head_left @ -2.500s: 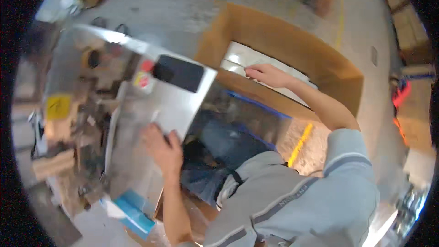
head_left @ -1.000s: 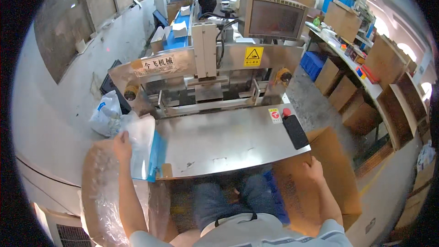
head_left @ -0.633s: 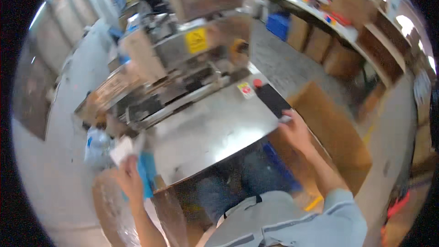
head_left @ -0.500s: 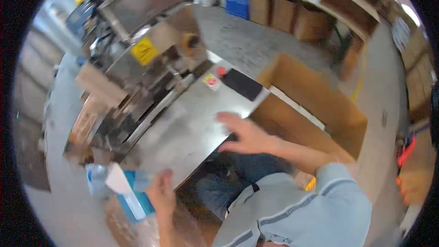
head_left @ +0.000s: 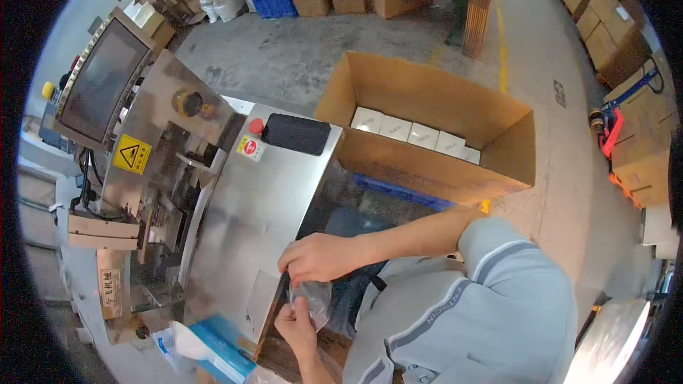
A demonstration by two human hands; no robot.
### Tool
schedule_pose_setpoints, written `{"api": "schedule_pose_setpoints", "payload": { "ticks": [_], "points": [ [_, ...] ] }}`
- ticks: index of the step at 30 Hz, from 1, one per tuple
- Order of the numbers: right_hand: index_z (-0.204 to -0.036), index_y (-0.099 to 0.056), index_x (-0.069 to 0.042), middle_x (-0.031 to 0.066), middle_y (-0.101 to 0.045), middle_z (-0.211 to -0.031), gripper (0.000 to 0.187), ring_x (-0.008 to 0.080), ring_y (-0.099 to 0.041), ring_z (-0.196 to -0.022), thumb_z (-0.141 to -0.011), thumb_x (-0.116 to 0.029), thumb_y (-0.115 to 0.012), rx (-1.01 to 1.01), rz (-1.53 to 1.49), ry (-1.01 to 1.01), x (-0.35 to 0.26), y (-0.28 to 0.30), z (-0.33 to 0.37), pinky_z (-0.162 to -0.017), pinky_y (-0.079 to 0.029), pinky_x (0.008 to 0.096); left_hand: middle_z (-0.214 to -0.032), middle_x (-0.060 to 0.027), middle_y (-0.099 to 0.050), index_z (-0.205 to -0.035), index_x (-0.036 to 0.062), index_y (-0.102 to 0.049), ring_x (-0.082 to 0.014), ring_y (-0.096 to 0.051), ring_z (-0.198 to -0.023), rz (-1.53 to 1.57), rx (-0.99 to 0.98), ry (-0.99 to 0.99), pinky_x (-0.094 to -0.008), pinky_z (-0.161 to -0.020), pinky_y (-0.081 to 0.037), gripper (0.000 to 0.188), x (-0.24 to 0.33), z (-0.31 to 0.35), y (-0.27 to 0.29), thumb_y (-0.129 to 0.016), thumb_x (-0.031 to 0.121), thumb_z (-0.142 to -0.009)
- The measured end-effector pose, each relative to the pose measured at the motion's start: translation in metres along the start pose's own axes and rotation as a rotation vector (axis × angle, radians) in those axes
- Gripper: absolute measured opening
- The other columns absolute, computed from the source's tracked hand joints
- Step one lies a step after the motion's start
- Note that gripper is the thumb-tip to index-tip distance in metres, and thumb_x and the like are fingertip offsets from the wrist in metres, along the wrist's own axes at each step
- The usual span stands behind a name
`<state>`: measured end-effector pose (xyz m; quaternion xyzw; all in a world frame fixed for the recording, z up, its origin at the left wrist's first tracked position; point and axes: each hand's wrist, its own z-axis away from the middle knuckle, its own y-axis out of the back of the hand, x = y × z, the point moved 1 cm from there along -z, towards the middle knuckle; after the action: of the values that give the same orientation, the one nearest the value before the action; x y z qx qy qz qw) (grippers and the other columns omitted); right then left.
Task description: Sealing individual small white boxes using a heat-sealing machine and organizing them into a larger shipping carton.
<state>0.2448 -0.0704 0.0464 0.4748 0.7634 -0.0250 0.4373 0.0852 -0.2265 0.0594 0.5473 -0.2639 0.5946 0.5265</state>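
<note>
A small clear plastic bag (head_left: 315, 300) hangs between my hands at the near edge of the metal machine table (head_left: 245, 203). My left hand (head_left: 297, 325) is closed on the bag's lower side, thumb on top. Just above it, my right hand (head_left: 319, 257) has its fingers closed at the bag's upper edge; its fingertips are partly hidden. Whether anything is inside the bag I cannot tell. Left of my left hand, a blue and white box (head_left: 220, 345) with a white flap lies by the table's near corner.
A machine with a dark screen (head_left: 107, 78) and a yellow warning sign (head_left: 132, 154) stands at left. A red button (head_left: 256, 126) and a black flat pad (head_left: 297, 134) are at the table's far end. An open carton (head_left: 441, 92) with several white boxes (head_left: 424, 136) stands beyond, right.
My hands have come together from apart and now hold the clear bag. The view has shifted, bringing the white boxes inside the carton into sight.
</note>
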Motion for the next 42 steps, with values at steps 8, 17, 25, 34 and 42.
{"api": "schedule_pose_setpoints", "payload": {
  "ticks": [8, 17, 25, 34, 42],
  "points": [
    [-0.078, -0.065, -0.003, 0.0167, -0.065, -0.07, 0.025, 0.0397, -0.066, -0.071, -0.085, -0.027, -0.063, -0.432, 0.251, -0.026, 0.009, -0.015, 0.004, -0.063, -0.05, 0.0515, -0.093, -0.0074, -0.066, -0.127, -0.0025, -0.062, -0.0127, -0.053, -0.072, -0.397, 0.285, -0.464, -0.0267, -0.066, -0.045, 0.039, 0.027, -0.006, -0.015, -0.068, 0.006, -0.09],
    [-0.091, -0.064, -0.006, 0.0207, -0.067, -0.074, 0.019, 0.0421, -0.067, -0.073, -0.088, -0.025, -0.061, -0.669, 0.302, -0.161, -0.003, 0.001, -0.004, -0.063, -0.053, 0.0531, -0.08, -0.0186, -0.068, -0.113, 0.0038, -0.066, -0.0366, -0.066, -0.068, -0.679, -0.337, -0.407, -0.0413, -0.062, -0.052, 0.028, 0.013, -0.034, 0.01, -0.07, 0.014, -0.088],
    [-0.088, -0.07, -0.004, 0.018, -0.07, -0.08, 0.024, 0.0381, -0.067, -0.077, -0.086, -0.027, -0.064, -0.864, 0.033, -0.192, 0.01, 0.018, -0.004, -0.07, -0.052, 0.0497, -0.084, -0.0205, -0.069, -0.101, 0.0024, -0.068, -0.0422, -0.067, -0.083, -0.74, -0.251, -0.392, -0.048, -0.071, -0.052, 0.018, 0.043, -0.016, 0.038, -0.062, 0.017, -0.093],
    [-0.071, -0.069, -0.005, 0.0154, -0.066, -0.071, 0.026, 0.0353, -0.063, -0.078, -0.081, -0.03, -0.069, -0.695, 0.163, -0.052, 0.038, 0.006, -0.07, -0.08, -0.044, 0.0501, -0.085, -0.0208, -0.069, -0.099, 0.0024, -0.069, -0.0347, -0.069, -0.082, -0.605, -0.22, -0.231, -0.0421, -0.074, -0.052, 0.024, -0.015, -0.063, 0.104, -0.059, 0.025, -0.098],
    [-0.092, -0.072, -0.001, 0.0209, -0.07, -0.086, 0.031, 0.038, -0.068, -0.083, -0.092, -0.03, -0.061, -0.656, 0.084, -0.324, 0.091, 0.01, -0.151, -0.077, -0.052, 0.0463, -0.084, -0.0106, -0.07, -0.099, 0.0033, -0.067, -0.0219, -0.064, -0.074, -0.461, -0.164, -0.278, -0.0361, -0.069, -0.05, 0.032, 0.008, -0.152, 0.153, -0.056, 0.034, -0.1]
  ]
}}
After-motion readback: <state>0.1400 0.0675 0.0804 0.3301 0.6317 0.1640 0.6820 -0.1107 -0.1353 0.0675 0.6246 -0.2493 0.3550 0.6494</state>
